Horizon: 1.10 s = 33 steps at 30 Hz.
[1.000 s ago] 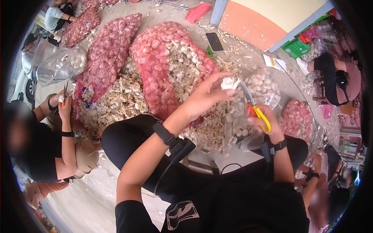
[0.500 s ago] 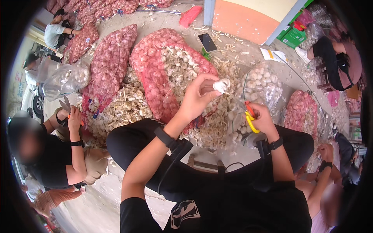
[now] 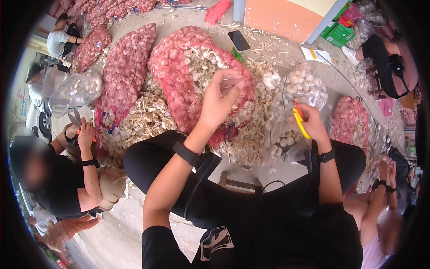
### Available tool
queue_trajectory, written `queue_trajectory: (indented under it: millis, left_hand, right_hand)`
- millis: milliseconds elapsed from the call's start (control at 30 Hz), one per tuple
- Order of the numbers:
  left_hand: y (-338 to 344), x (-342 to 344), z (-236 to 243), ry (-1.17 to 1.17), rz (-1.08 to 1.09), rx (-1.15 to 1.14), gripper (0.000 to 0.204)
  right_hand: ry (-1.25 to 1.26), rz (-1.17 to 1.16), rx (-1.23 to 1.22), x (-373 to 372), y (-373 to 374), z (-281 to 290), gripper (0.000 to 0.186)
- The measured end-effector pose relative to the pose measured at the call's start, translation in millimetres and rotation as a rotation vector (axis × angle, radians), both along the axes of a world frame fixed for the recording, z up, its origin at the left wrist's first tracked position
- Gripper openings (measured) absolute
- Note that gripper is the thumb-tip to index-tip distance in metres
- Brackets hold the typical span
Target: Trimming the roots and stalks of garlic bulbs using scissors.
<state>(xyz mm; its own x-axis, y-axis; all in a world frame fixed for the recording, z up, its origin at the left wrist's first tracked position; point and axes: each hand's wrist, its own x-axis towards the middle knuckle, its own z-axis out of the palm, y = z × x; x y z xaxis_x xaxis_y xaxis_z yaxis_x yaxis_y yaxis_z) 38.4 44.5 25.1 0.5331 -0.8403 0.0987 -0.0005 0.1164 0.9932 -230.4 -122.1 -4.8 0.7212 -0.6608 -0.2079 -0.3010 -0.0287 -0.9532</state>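
My left hand (image 3: pixel 219 101) is raised over the front of an opened red mesh sack (image 3: pixel 170 89), its fingers slightly blurred, apart and with nothing in them. A white garlic bulb (image 3: pixel 271 79) shows to the right of that hand, beside the upper left edge of a clear plastic bag (image 3: pixel 322 96) of trimmed bulbs. My right hand (image 3: pixel 313 121) is closed around scissors (image 3: pixel 303 127) with yellow and red-orange handles, held in front of the bag. Their blades are hard to make out. Untrimmed garlic bulbs (image 3: pixel 201 67) lie in the sack's open mouth.
Garlic trimmings (image 3: pixel 150 119) are heaped around the sacks. A phone (image 3: pixel 239 41) lies on the floor ahead. Another full mesh sack (image 3: pixel 127 67) stands left, and one (image 3: pixel 349 121) right. A co-worker (image 3: pixel 53 175) at my left holds scissors; other people sit on both sides.
My left hand has let go of the white garlic bulb and opened, drawing back slightly left. My right hand, with the scissors, has moved a little right and up.
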Motion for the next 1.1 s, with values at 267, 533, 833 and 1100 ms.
queue_trajectory:
  millis: [267,533,833,1100]
  left_hand:
    - [6.8,21.3,19.6,0.031,0.124,-0.049,0.022]
    - [26.3,73.5,68.6,0.081,0.361,-0.239,0.022]
    - [44.7,111.4,70.1,0.293,0.518,-0.409,0.019]
    - [55.4,126.2,80.6,0.446,0.578,-0.453,0.014]
  right_hand:
    - [0.620,0.599,-0.321,-16.5,-21.4,24.8,0.043]
    - [0.629,0.602,-0.333,4.2,-14.1,-23.8,0.061]
    - [0.653,0.568,-0.440,78.9,-32.1,-46.7,0.061]
    - [0.725,0.704,-0.989,219.6,-45.3,-130.8,0.066]
